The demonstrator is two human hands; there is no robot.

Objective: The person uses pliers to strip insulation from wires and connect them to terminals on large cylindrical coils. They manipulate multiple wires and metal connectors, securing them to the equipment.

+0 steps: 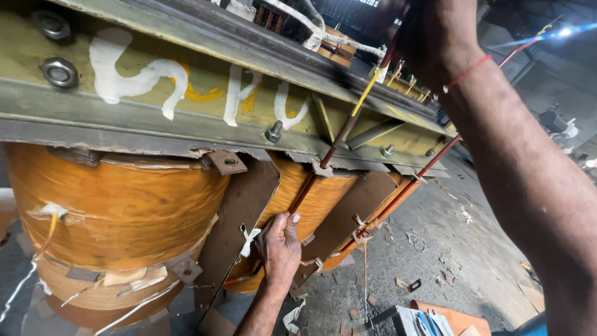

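Observation:
A large transformer fills the view, with orange wrapped coils (118, 205) under a greenish steel clamp beam (186, 118). A thin red lead (329, 152), with a yellow sleeve higher up, runs slantwise from the top down between two coils. My left hand (280, 246) is closed around the lead's lower part, against the middle coil (317, 199) and a brown board spacer (239, 211). My right hand (435, 31) is raised at the top and grips the lead's upper end; my forearm crosses the right side of the view.
A second red lead (423, 174) slants down the far coil. Bolts (273, 132) and large nuts (59, 71) stud the beam, which bears white paint marks. Scraps litter the concrete floor (454, 249). Papers and an orange sheet (435, 317) lie at the bottom right.

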